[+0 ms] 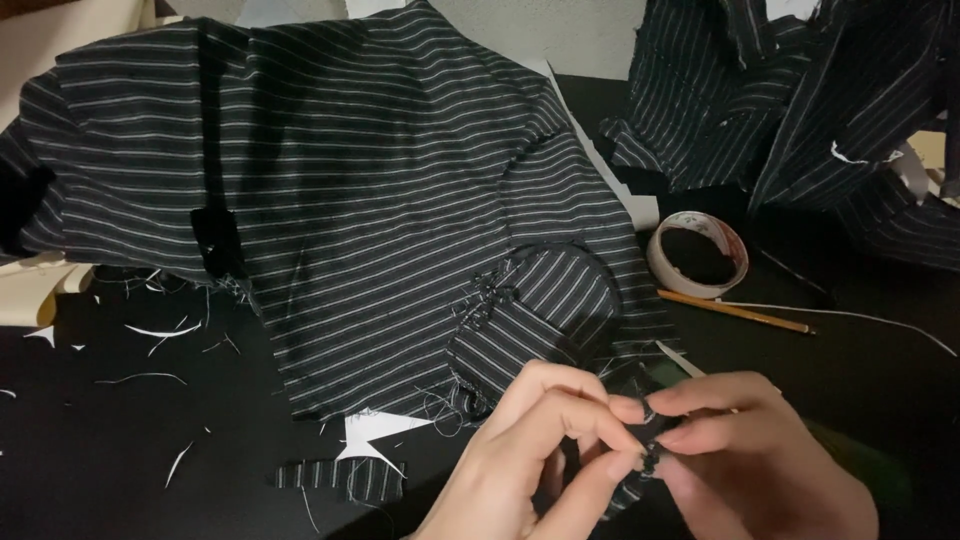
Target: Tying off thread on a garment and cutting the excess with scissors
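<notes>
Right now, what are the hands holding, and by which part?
Both the left hand and right hand pinch a small black striped fabric piece at its top edge, fingertips together.

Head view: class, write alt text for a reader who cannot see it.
Two bare hands, left hand and right hand, pinch a small dark striped fabric piece between fingertips above a black table. Behind lie a large striped garment, a tape roll and a pencil.

Left of the hands [640,450] the black worktop [120,450] lies open, with only thread snippets and a small striped fabric scrap [340,478]. Ahead, the large striped garment [350,180] blocks the way. To the right, a tape roll [697,254] and pencil [735,311] sit near, beyond them heaped striped cloth [800,100].
</notes>
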